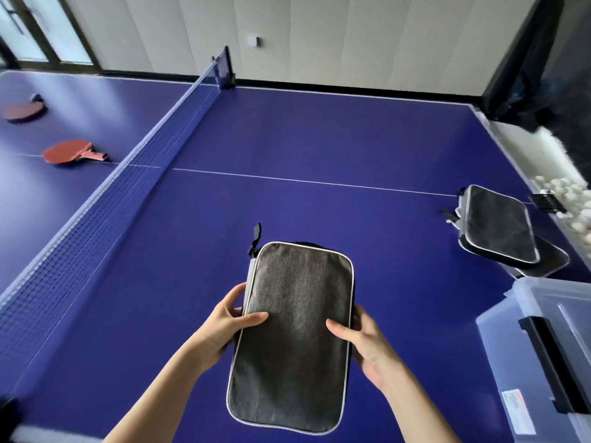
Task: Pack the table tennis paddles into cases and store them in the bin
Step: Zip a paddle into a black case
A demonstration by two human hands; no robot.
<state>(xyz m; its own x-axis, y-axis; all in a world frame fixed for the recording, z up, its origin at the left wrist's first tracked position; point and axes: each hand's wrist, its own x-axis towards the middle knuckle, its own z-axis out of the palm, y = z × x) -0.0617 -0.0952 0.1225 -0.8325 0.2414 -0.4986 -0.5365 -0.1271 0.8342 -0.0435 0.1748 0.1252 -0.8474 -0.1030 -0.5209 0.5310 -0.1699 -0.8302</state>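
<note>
A grey paddle case (294, 334) with pale piping is held flat above the blue table (319, 139), its zip pull at the far left corner. My left hand (228, 324) grips its left edge, thumb on top. My right hand (361, 340) grips the right edge the same way. Whether a paddle is inside the case is hidden. Two red paddles lie beyond the net: one (73, 151) near the centre line, one (24, 110) farther back. Two more grey cases (499, 228) are stacked at the table's right side. A clear plastic bin (543, 362) stands at the lower right.
The net (134, 174) crosses the table on the left. A trough of white balls (569, 199) runs along the table's right edge. A black cloth hangs at the top right corner.
</note>
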